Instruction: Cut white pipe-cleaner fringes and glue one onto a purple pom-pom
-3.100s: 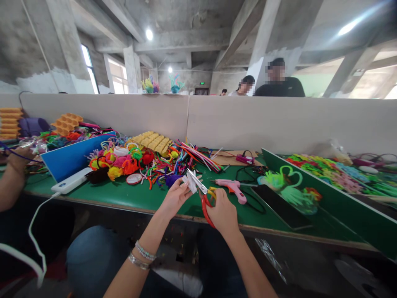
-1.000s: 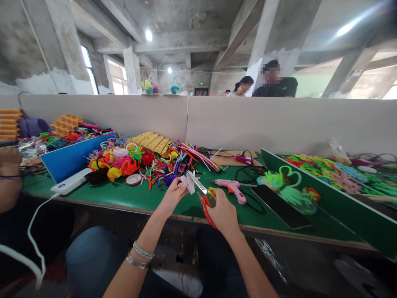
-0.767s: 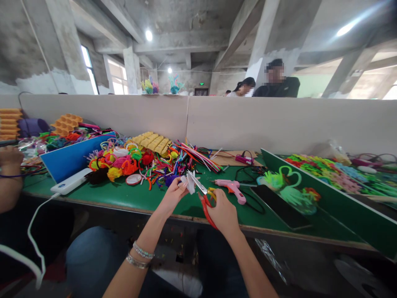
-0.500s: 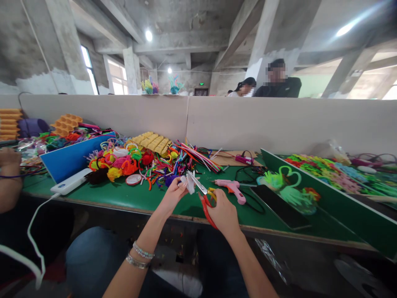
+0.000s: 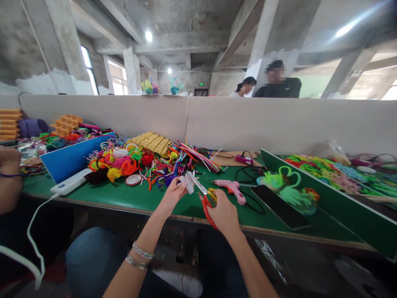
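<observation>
My left hand (image 5: 174, 195) pinches a small white fuzzy piece (image 5: 187, 182) above the front of the green table (image 5: 130, 198). My right hand (image 5: 223, 212) grips scissors with red and yellow handles (image 5: 205, 198). Their silver blades point up and left and meet the white piece. A pile of coloured pipe cleaners and pompoms (image 5: 145, 162) lies just behind my left hand. A pink glue gun (image 5: 233, 188) rests right of the scissors.
A black phone (image 5: 281, 206) and a green craft figure (image 5: 287, 182) lie right. A blue board (image 5: 72, 156) and a white power bank (image 5: 70, 181) sit left, beside another person's hand (image 5: 9, 159). A grey partition (image 5: 248, 122) backs the table; two people sit beyond it.
Both hands have stayed almost in place, the scissors working at the white piece. The neighbour's hand at the left edge has drawn back slightly.
</observation>
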`<control>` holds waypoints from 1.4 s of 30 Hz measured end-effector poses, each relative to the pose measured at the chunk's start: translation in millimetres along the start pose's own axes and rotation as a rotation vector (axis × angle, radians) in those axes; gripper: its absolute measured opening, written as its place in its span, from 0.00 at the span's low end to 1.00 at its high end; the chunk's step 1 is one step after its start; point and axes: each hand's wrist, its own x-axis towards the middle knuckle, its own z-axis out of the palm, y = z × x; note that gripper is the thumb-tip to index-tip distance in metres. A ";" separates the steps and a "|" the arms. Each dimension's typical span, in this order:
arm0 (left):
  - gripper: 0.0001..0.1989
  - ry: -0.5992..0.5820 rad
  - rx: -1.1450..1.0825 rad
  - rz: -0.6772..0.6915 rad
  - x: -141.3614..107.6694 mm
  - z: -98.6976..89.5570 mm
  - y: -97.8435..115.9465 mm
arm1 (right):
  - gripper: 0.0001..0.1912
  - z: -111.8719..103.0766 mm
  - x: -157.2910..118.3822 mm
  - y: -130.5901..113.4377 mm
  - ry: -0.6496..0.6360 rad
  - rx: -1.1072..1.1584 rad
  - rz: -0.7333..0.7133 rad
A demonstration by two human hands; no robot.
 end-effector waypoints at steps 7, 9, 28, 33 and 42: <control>0.16 0.013 0.027 -0.002 -0.5 -0.4 0.8 | 0.15 -0.2 0.5 0.7 0.001 -0.005 0.009; 0.16 0.017 0.025 -0.001 -0.5 -0.3 1.0 | 0.15 -0.5 0.5 0.5 -0.001 -0.003 0.012; 0.14 0.010 0.247 0.148 5.5 -7.3 -0.7 | 0.17 -4.3 5.8 7.9 0.064 0.019 0.069; 0.11 0.080 0.534 0.200 5.8 -15.7 -0.3 | 0.19 -6.0 7.6 10.1 0.103 -0.066 0.028; 0.13 0.022 0.324 0.168 7.7 -15.6 -0.4 | 0.16 0.3 9.6 16.6 0.190 -0.124 -0.127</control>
